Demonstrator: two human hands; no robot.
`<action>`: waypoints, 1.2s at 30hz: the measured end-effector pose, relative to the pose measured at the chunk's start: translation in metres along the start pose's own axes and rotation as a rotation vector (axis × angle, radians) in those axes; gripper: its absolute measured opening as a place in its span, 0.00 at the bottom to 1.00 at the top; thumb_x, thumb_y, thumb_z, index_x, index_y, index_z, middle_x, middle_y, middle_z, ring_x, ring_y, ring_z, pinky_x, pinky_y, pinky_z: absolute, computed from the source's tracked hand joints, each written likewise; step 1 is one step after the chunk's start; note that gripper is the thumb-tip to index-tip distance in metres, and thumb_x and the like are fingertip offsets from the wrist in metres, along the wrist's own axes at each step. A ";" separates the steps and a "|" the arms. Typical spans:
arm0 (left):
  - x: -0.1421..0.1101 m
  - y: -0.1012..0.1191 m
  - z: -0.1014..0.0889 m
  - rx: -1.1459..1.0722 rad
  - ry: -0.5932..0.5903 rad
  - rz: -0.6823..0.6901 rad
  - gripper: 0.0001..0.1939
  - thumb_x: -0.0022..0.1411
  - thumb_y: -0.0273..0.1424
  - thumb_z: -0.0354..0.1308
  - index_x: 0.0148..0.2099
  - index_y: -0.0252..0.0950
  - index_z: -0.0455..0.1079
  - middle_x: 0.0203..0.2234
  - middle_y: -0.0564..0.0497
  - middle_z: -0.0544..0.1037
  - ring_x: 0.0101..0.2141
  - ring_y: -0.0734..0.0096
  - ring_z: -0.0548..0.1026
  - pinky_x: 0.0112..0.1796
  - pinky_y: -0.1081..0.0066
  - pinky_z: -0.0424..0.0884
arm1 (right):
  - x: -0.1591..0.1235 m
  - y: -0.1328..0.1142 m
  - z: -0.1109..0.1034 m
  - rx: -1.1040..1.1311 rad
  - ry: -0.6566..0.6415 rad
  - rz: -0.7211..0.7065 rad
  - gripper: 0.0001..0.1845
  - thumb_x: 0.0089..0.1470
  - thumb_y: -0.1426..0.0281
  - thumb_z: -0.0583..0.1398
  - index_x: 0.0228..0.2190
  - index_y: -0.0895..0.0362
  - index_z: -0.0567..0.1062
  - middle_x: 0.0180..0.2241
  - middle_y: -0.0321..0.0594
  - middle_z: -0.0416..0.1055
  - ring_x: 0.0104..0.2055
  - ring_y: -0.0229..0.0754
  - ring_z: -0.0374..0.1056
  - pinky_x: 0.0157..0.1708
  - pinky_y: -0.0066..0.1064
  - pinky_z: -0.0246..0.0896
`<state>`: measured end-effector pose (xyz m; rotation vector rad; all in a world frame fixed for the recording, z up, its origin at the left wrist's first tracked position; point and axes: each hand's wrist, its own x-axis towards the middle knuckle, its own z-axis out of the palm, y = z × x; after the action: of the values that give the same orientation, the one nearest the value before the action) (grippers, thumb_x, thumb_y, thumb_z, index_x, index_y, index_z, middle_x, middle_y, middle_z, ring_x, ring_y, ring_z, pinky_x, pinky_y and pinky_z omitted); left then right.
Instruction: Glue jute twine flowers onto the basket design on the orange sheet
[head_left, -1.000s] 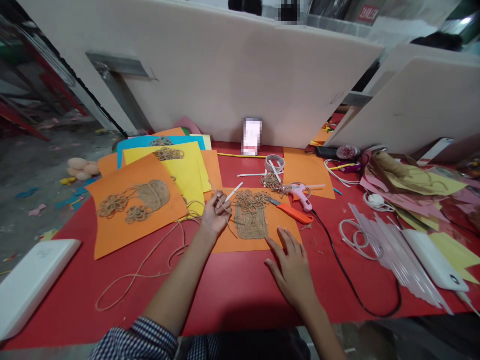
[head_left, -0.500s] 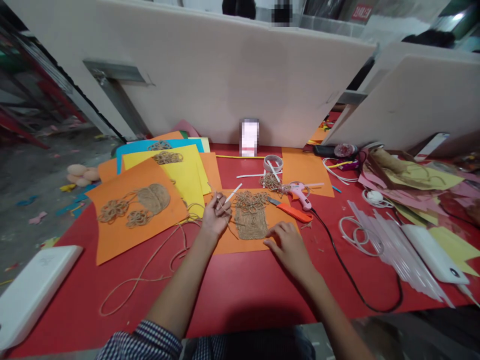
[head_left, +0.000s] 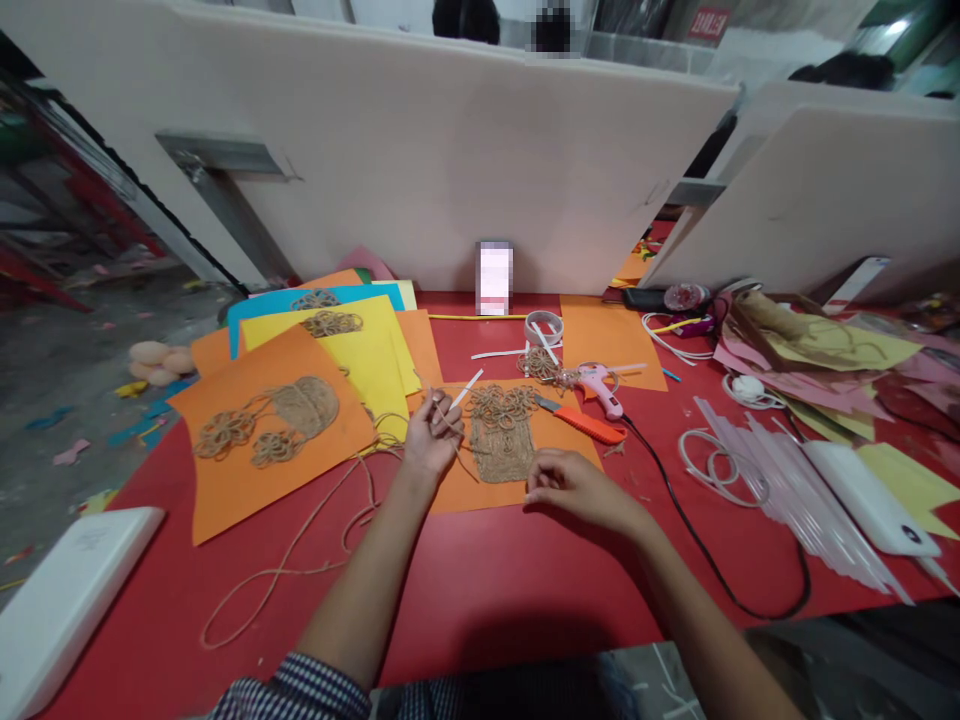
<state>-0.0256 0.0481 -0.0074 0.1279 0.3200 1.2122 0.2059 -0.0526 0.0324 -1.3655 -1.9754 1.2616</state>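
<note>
My left hand (head_left: 433,435) is closed around a thin white strip (head_left: 468,388) and a length of brown twine, its palm turned up. Just right of it, a flower-topped piece of coiled twine (head_left: 501,450) lies on an orange sheet (head_left: 457,497). My right hand (head_left: 574,488) rests at the lower right corner of that piece, fingers curled in toward the thumb; whether anything is between them is hidden. Close beyond lie an orange utility knife (head_left: 589,425) with its blade toward the twine piece and a pink glue gun (head_left: 600,388).
To the left, another orange sheet (head_left: 262,500) carries twine shapes over yellow and blue sheets. Loose twine (head_left: 277,572) loops across the red table. Right are a black cord (head_left: 694,540), clear glue sticks (head_left: 795,500) and a white power bank (head_left: 862,495). A phone (head_left: 494,278) leans on the partition.
My right hand, first spread flat, has curled its fingers and turned inward against the lower right edge of the twine piece. My left hand keeps its hold. The view has shifted slightly.
</note>
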 end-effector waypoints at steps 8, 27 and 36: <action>-0.002 0.005 0.001 -0.044 0.006 0.076 0.19 0.76 0.30 0.39 0.31 0.35 0.59 0.14 0.61 0.54 0.13 0.82 0.54 0.17 0.79 0.48 | 0.037 -0.004 -0.030 0.347 0.155 -0.122 0.17 0.59 0.55 0.60 0.28 0.55 0.71 0.27 0.34 0.66 0.29 0.36 0.62 0.32 0.29 0.57; -0.005 0.033 -0.003 -0.039 -0.003 0.299 0.15 0.73 0.27 0.44 0.31 0.36 0.59 0.16 0.60 0.54 0.15 0.81 0.53 0.17 0.78 0.49 | 0.103 -0.005 0.015 -0.438 0.225 -0.246 0.21 0.54 0.59 0.67 0.46 0.55 0.74 0.46 0.44 0.69 0.49 0.47 0.64 0.49 0.37 0.58; -0.001 0.021 -0.001 -0.005 0.050 0.164 0.17 0.74 0.28 0.42 0.29 0.36 0.58 0.15 0.60 0.53 0.14 0.79 0.52 0.17 0.77 0.46 | 0.096 0.016 0.009 -0.382 0.275 -0.253 0.05 0.60 0.69 0.61 0.35 0.55 0.78 0.40 0.42 0.75 0.43 0.43 0.68 0.46 0.34 0.59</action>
<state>-0.0455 0.0545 -0.0027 0.1215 0.3551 1.3804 0.1668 0.0309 0.0008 -1.3158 -2.1734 0.5689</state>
